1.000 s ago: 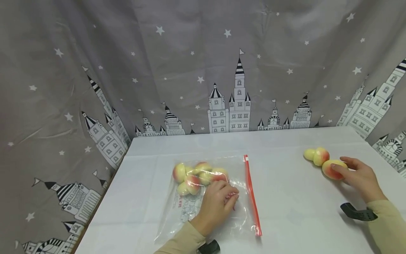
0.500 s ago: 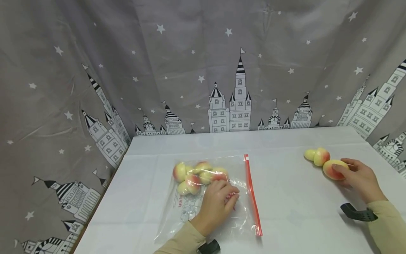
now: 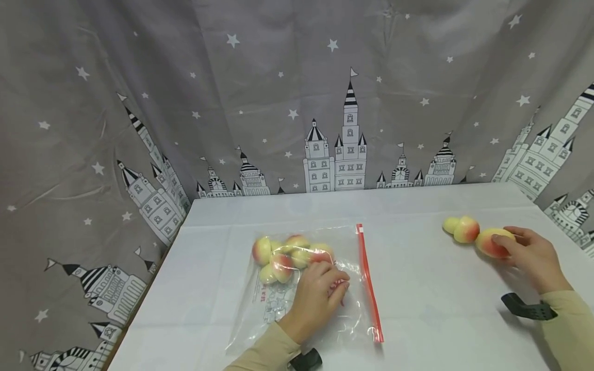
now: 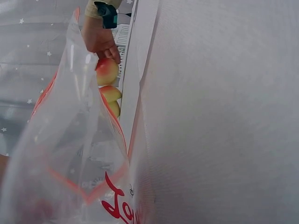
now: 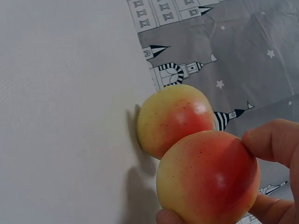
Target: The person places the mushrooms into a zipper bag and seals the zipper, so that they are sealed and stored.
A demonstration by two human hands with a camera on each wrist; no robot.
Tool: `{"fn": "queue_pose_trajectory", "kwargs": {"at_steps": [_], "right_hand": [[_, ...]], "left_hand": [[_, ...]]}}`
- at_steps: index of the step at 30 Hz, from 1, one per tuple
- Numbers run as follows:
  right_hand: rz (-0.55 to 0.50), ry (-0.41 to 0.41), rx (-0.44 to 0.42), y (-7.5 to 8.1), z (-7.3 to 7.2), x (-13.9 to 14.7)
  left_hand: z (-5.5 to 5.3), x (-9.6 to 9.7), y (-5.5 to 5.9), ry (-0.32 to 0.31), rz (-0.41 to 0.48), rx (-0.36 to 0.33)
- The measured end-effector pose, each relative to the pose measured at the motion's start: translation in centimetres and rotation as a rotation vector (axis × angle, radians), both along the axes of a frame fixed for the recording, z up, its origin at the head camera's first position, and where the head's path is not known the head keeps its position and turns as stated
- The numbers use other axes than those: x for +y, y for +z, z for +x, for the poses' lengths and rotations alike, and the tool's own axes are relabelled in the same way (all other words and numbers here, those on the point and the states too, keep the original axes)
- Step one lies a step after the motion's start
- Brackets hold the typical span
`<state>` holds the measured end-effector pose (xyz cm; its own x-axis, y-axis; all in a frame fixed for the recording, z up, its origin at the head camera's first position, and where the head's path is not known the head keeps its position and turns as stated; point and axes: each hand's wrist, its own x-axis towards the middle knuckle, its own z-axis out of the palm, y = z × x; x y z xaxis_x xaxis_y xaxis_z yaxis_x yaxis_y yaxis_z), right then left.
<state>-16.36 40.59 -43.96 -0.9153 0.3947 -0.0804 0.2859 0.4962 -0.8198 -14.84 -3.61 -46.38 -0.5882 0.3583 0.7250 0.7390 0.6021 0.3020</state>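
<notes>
A clear zip bag (image 3: pixel 343 319) with a red zipper strip lies on the white table, with several yellow-and-red fruits (image 3: pixel 281 268) inside at its far left. My left hand (image 3: pixel 317 296) is over the middle of the bag, curled fingers and thumb pinching its film. At the table's right side, my right hand (image 3: pixel 533 255) holds a yellow-and-red fruit (image 3: pixel 494 242) between thumb and fingers. Just left of it sit another such fruit (image 3: pixel 466 230) and a paler one (image 3: pixel 450 224). In the right wrist view the held fruit (image 5: pixel 208 177) overlaps its neighbour (image 5: pixel 175 119).
The white table (image 3: pixel 417 304) runs back to a grey curtain (image 3: pixel 260 93) printed with castles and stars. The bag's red zipper strip (image 3: pixel 369 288) faces the right hand's side. Black wrist mounts (image 3: pixel 528 307) sit at both sleeves.
My right hand has shifted slightly right and away from me with the held fruit, which now tilts differently. The left hand and the bag stay in place.
</notes>
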Motion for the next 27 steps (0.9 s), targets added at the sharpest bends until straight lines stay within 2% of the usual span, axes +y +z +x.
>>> {"fn": "queue_pose_trajectory", "kwargs": {"at_steps": [4, 10, 15, 20, 27], "right_hand": [[-0.078, -0.034, 0.083, 0.6, 0.2, -0.2], [-0.110, -0.055, 0.131, 1.4, 0.4, -0.8], [-0.145, -0.010, 0.206, 1.8, 0.4, -1.8], [-0.149, 0.060, 0.255, 2.2, 0.7, -3.0], [-0.096, 0.146, 0.269, 2.7, 1.0, -4.5]], "left_hand": [[0.0, 0.0, 0.0, 0.001, -0.001, 0.004], [0.1, 0.0, 0.1, 0.003, 0.001, -0.002], [0.1, 0.0, 0.1, 0.006, -0.003, -0.010], [0.0, 0.0, -0.1, 0.006, -0.007, 0.012], [-0.1, 0.0, -0.1, 0.002, -0.008, 0.013]]}}
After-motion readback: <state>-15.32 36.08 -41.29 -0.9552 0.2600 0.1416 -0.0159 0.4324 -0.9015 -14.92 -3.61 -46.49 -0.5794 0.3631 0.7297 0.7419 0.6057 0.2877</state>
